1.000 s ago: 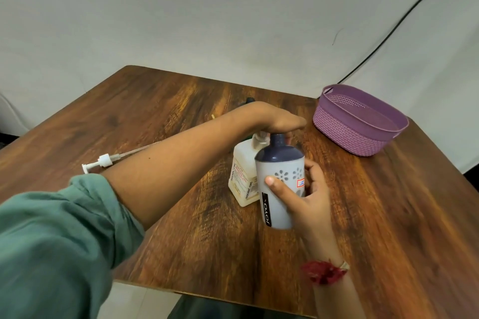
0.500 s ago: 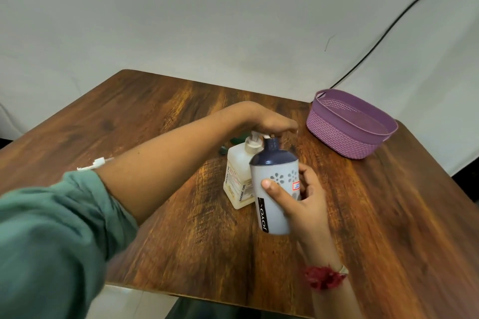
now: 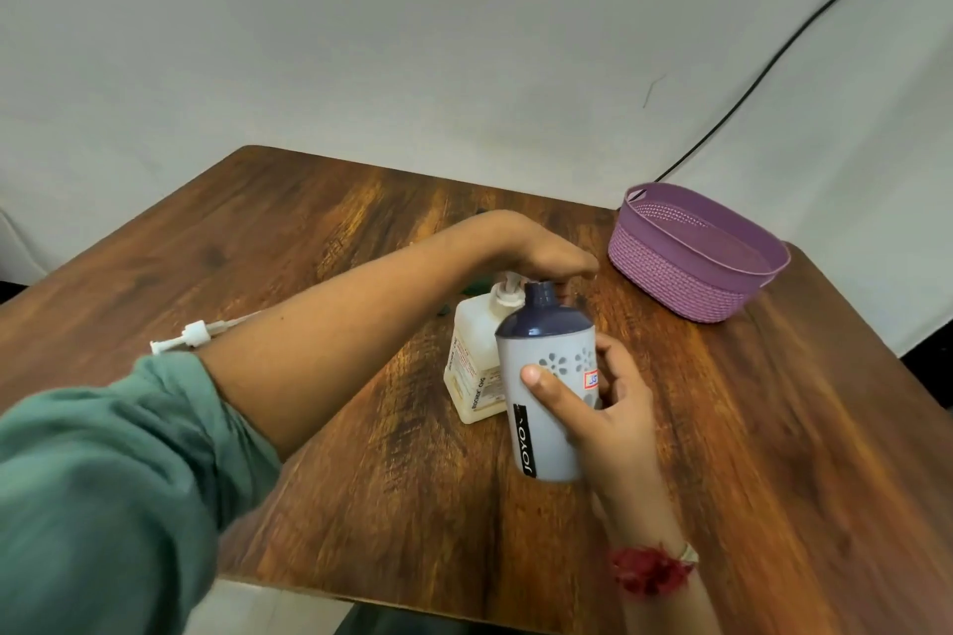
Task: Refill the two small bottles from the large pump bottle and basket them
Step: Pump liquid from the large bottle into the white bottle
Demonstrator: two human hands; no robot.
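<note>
over the pump (image 3: pixel 508 288), left fingers (image 3: pixel 570 268) pressing, right fingers (image 3: pixel 616 366) gripping bottle (image 3: pixel 541 433)

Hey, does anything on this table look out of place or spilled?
Only a loose white pump top, tube attached, lying flat on the table beside the left forearm, off any bottle. Probably the grey bottle's, removed for refilling. No spill visible.

Purple woven basket (image 3: pixel 670 273), grey flowered navy-topped bottle (image 3: pixel 549 451).

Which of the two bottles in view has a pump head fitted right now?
The cream bottle, behind, under the left hand: a white pump tops it. The grey bottle in the right hand has a bare navy neck.
</note>
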